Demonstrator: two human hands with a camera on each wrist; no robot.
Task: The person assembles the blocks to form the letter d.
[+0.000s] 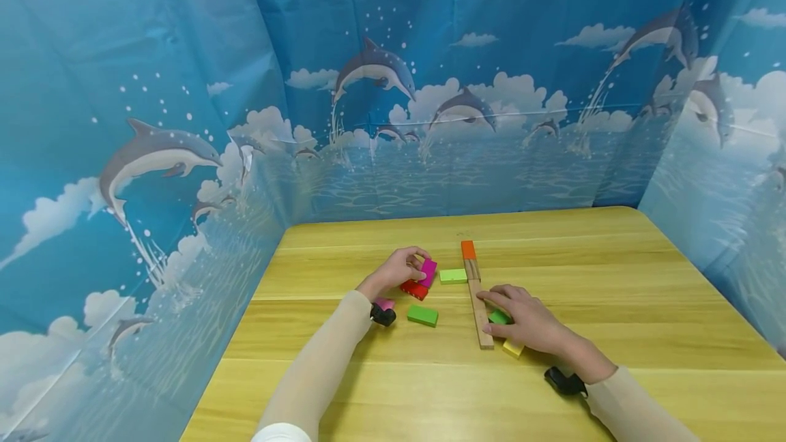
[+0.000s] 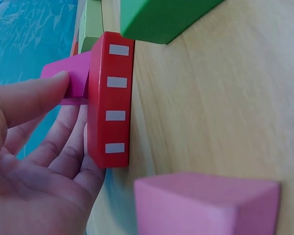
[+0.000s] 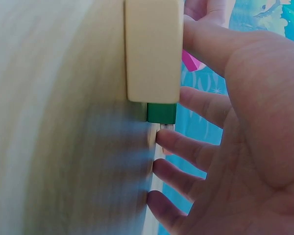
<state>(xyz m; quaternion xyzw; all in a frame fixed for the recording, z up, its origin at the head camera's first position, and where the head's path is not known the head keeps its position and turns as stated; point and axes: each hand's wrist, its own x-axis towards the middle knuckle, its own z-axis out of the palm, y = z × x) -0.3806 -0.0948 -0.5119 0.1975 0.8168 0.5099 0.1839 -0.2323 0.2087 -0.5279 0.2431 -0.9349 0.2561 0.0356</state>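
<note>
My left hand [image 1: 400,270] pinches a magenta block [image 1: 428,271] between thumb and fingers. In the left wrist view this magenta block [image 2: 80,81] meets the side of a red block [image 2: 100,100] with white rectangles along one face. My right hand [image 1: 527,317] reaches over the table with its fingers spread, thumb and index fingertips at a long plain wood strip [image 1: 481,319]. Under that hand a green block [image 1: 500,317] is partly covered, and a yellow block [image 1: 512,348] shows below it. The right wrist view shows the yellow block [image 3: 154,54] close up, near the thumb.
Beyond the wood strip lie short brown wooden pieces [image 1: 472,270] and an orange block [image 1: 469,249] in line with it. A lime block [image 1: 453,276], a green block [image 1: 422,316] and a pink block [image 1: 385,303] lie to the left on the wood-grain table [image 1: 614,258]. Dolphin-print curtains [image 1: 430,176] surround it.
</note>
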